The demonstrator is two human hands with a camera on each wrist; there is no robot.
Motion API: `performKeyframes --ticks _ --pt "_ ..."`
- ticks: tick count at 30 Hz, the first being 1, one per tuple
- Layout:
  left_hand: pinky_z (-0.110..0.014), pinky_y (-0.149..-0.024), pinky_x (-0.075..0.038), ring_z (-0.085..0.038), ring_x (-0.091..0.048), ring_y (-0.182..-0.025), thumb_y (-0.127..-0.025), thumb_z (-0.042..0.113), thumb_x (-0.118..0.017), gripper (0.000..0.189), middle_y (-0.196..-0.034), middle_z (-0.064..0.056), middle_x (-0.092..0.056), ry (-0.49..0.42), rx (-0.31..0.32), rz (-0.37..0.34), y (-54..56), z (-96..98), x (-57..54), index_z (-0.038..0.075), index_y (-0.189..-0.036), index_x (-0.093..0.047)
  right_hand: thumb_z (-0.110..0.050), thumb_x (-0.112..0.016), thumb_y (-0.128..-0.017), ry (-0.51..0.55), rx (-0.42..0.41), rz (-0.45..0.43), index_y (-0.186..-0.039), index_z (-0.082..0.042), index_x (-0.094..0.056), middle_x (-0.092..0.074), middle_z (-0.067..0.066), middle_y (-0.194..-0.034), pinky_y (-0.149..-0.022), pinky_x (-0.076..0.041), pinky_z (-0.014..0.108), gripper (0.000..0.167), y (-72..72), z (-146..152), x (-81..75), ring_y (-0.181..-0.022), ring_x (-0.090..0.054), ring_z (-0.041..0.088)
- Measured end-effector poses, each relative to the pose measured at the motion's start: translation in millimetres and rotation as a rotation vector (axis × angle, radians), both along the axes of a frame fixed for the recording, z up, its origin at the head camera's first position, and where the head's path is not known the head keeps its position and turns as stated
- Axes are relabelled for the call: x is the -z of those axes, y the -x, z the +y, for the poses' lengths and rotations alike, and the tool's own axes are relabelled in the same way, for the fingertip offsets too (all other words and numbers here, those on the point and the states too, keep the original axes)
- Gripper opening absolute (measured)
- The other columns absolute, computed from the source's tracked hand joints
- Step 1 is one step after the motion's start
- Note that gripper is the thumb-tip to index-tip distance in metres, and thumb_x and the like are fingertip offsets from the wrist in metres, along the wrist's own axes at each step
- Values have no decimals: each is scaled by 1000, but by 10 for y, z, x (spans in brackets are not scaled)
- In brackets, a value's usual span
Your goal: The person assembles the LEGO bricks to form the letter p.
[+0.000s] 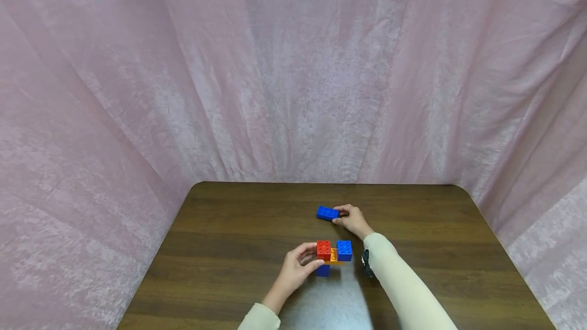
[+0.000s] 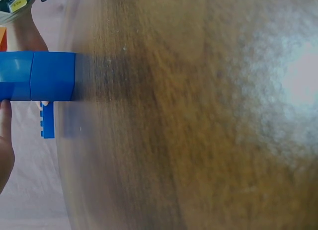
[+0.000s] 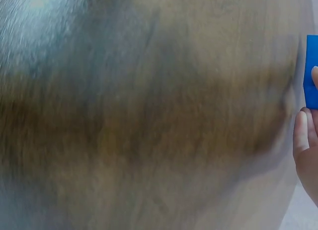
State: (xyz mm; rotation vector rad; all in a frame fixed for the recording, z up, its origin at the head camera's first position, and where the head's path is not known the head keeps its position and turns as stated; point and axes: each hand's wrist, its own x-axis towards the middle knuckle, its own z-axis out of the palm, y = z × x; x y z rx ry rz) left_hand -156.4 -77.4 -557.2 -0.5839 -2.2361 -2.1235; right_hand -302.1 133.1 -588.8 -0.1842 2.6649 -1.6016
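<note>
My left hand grips a small assembly of toy building bricks by its left side, fingers behind and thumb in front. On top of it sit a square red brick and a square blue brick, joined by an orange-yellow brick. Beneath the red end is a blue column, two bricks thick in the left wrist view. Farther off, my right hand pinches the right end of a longer blue brick, studs showing. That hand and brick appear only partly at the right wrist view's edge.
A brown wood-grain table with rounded far corners lies under both hands. Pink-grey curtains hang behind it and along both sides. Light glares off the table's near middle. A dark device is strapped at the right wrist.
</note>
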Motion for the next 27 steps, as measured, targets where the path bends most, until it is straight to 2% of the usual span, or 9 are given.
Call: performKeyframes --ticks 4,7,12,22,27 --pt "-50 -91 -50 -32 -64 -102 -83 0 -72 33 -111 -27 -64 -3 1 11 4 -3 7 -9 -112 -60 0 -75 -80 -17 -26 -7 -113 4 -67 -63 19 -110 -86 -53 41 35 7 53 -55 -100 -60 34" --pt "-47 -92 -50 -30 -64 -103 -83 2 -73 34 -113 -24 -65 7 0 -12 6 -5 8 -7 -113 -61 -3 -76 -80 -27 -38 -30 -114 0 -68 -63 16 -111 -86 -53 42 35 6 88 -101 -100 -60 31" --pt "-47 -94 -50 -33 -63 -105 -83 1 -73 34 -113 -24 -65 0 0 -27 0 -3 5 -7 -113 -61 -5 -77 -81 5 -64 -55 -115 -2 -68 -63 14 -110 -84 -54 39 35 -16 127 -179 -98 -60 28" --pt "-45 -93 -50 -33 -64 -104 -83 1 -73 33 -112 -23 -65 18 -10 -25 -4 -1 -3 -6 -113 -61 -8 -75 -83 10 -174 15 -119 3 -64 -63 17 -112 -86 -54 37 39 -86 209 -324 -99 -61 31" --pt "-43 -94 -50 -36 -63 -105 -83 1 -73 33 -113 -22 -66 23 -15 -41 3 5 -14 -5 -113 -62 -8 -73 -85 34 -248 50 -120 6 -62 -62 21 -112 -87 -54 41 39 -180 259 -500 -101 -61 37"
